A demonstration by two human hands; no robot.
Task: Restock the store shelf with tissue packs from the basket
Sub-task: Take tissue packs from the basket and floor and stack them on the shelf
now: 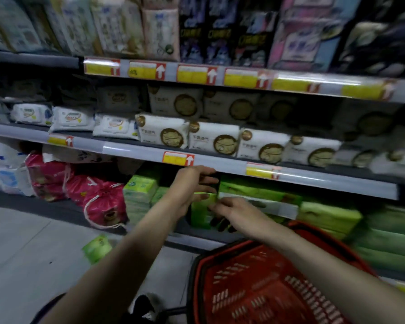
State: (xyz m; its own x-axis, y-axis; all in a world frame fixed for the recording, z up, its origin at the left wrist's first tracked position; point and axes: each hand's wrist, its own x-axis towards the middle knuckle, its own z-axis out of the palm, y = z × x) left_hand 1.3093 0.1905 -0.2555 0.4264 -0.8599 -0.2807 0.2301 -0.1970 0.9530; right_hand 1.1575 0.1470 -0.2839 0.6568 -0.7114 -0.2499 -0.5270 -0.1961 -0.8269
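Observation:
On the bottom shelf (197, 239) a green tissue pack (202, 210) stands upright between my two hands. My left hand (192, 185) reaches over its top, thumb on its front face and fingers stretched past it into the dark gap behind. My right hand (234, 210) presses on the pack's right side with its fingers curled at the edge. More green packs (139, 191) are stacked to the left and long green packs (253, 190) to the right. The red basket (267, 288) sits at the lower right below my right arm; no packs show inside it.
One green pack (97, 247) lies on the grey floor left of my arms. Pink drawstring bags (103, 204) fill the bottom shelf's left part. White packs line the middle shelf (136, 149). My shoe (145, 307) is at the bottom edge.

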